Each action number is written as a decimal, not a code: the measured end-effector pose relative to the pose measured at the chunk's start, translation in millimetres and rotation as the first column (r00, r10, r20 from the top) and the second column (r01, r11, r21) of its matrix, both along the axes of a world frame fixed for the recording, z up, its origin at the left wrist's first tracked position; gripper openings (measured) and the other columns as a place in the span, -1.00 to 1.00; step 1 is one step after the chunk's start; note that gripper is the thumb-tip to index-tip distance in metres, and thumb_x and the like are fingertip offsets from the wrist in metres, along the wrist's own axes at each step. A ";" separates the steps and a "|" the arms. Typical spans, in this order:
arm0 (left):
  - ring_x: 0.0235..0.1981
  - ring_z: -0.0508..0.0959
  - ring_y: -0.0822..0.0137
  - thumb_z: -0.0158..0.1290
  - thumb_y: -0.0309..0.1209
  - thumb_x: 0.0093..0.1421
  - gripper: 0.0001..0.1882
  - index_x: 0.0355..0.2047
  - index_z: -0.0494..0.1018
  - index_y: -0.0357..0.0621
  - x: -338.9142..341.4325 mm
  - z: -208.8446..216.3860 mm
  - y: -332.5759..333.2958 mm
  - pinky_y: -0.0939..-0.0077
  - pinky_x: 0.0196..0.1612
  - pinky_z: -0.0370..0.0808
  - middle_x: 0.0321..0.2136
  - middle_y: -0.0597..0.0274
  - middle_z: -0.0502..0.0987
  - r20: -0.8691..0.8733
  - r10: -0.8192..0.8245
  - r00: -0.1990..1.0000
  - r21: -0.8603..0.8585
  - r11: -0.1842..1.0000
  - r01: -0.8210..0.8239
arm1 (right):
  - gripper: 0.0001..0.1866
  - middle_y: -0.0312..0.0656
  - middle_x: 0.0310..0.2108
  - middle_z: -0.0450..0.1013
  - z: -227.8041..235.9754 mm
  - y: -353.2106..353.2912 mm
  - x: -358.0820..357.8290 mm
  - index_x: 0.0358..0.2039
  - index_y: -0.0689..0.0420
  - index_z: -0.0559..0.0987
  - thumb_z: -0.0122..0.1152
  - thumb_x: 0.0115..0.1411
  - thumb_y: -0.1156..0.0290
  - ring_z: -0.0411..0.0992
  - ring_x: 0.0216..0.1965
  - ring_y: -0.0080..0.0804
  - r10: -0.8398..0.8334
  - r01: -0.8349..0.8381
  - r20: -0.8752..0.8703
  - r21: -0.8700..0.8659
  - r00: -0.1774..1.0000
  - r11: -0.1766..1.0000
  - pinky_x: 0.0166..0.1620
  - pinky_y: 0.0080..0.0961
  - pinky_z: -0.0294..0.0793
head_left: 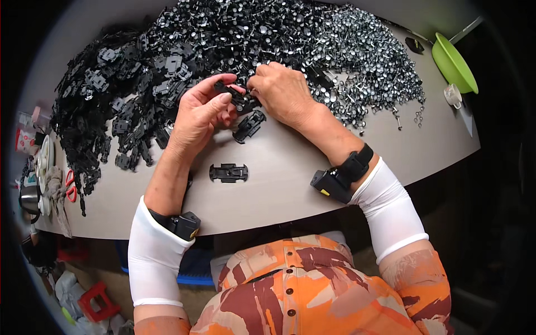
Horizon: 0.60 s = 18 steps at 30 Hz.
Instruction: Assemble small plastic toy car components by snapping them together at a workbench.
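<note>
My left hand [204,109] pinches a small black plastic clip part [230,92] between thumb and fingers, just above the grey table [290,167]. My right hand [282,89] meets it from the right, fingertips closed on the same part's end; whether it also holds a screw is hidden. Directly below the hands lies another black clip [249,125], and a finished-looking flat black clip [228,172] rests alone nearer to me. Both wrists wear black strap-on devices over white sleeves.
A big heap of black plastic parts [117,95] covers the table's left and back. A pile of silvery screws [357,61] spreads at back right. A green bowl [455,61] and small white cup [453,95] sit far right. Red scissors [71,185] lie at left edge.
</note>
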<state>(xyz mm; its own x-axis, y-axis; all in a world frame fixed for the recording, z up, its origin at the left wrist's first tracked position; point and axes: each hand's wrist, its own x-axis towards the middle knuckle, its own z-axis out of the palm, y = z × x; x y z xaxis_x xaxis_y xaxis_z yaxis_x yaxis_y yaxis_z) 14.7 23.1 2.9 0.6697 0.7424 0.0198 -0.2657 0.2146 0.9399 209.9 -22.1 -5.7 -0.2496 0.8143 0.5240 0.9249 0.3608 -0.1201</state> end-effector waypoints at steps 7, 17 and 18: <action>-0.47 0.49 0.54 0.10 -0.42 0.19 -0.55 0.06 0.33 -0.30 -0.4 -1.1 1.3 0.70 -0.46 0.45 -0.18 0.09 0.54 0.021 -0.019 1.000 0.028 0.999 0.019 | -0.92 -0.26 -0.41 0.47 -3.6 2.1 -5.5 -0.44 0.03 0.62 0.24 -0.01 0.40 0.45 -0.26 -0.24 0.000 -0.012 -0.103 -0.108 0.995 0.994 -0.25 -0.28 0.51; -0.48 0.47 0.55 0.07 -0.40 0.22 -0.58 0.05 0.32 -0.29 -0.9 -2.7 3.7 0.72 -0.48 0.41 -0.18 0.06 0.52 0.043 0.053 0.998 0.020 0.998 -0.053 | -0.93 -0.24 -0.44 0.48 1.3 1.8 3.9 -0.46 0.09 0.60 0.21 -0.01 0.44 0.46 -0.30 -0.22 0.013 -0.030 -0.113 -0.146 0.994 0.989 -0.26 -0.31 0.49; -0.48 0.47 0.55 0.06 -0.41 0.22 -0.59 0.05 0.33 -0.29 -1.1 -3.3 3.4 0.72 -0.48 0.41 -0.18 0.07 0.52 0.042 0.056 0.998 0.022 0.998 -0.057 | -0.93 -0.23 -0.44 0.48 2.2 -2.1 0.9 -0.46 0.09 0.60 0.20 0.01 0.44 0.47 -0.31 -0.22 0.001 -0.012 -0.065 -0.174 0.998 0.985 -0.26 -0.31 0.48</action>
